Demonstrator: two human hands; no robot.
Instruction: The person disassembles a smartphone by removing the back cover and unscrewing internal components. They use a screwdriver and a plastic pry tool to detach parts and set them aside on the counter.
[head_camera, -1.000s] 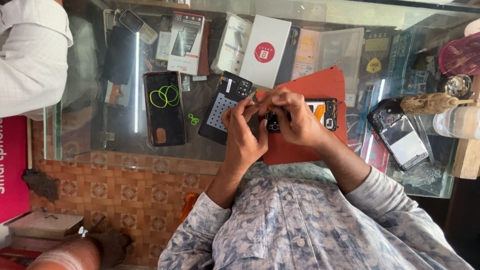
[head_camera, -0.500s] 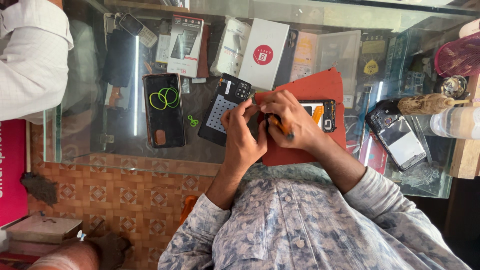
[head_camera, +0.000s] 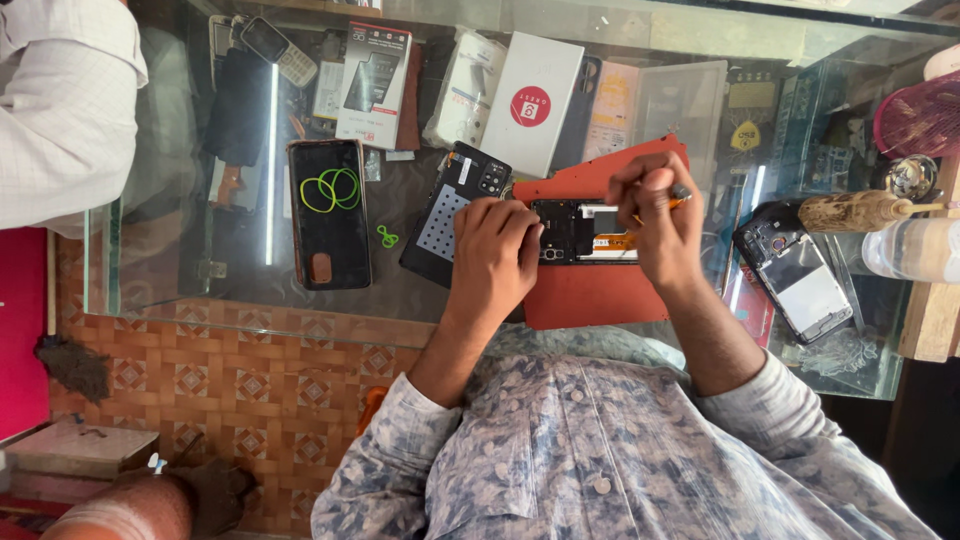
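Note:
An opened black phone (head_camera: 582, 230) with its insides showing lies on a red mat (head_camera: 600, 295) on the glass counter. My left hand (head_camera: 492, 250) grips the phone's left end, fingers curled over it. My right hand (head_camera: 655, 215) hovers over the phone's right end, pinching a small screwdriver (head_camera: 680, 194) with an orange and silver handle. Its tip is hidden behind my fingers.
A black back cover (head_camera: 450, 210) lies left of the mat, then a dark phone (head_camera: 325, 215) with green rubber bands on it. A white box (head_camera: 530, 105) sits behind. To the right are another opened phone (head_camera: 795, 275), a wooden-handled brush (head_camera: 850, 210) and a clear bottle (head_camera: 915, 248). Another person's white sleeve (head_camera: 60, 100) is at top left.
Both hands were bunched together over the phone. My right hand has drawn away to the right with the screwdriver, uncovering the phone's insides. My left hand stays on the left end.

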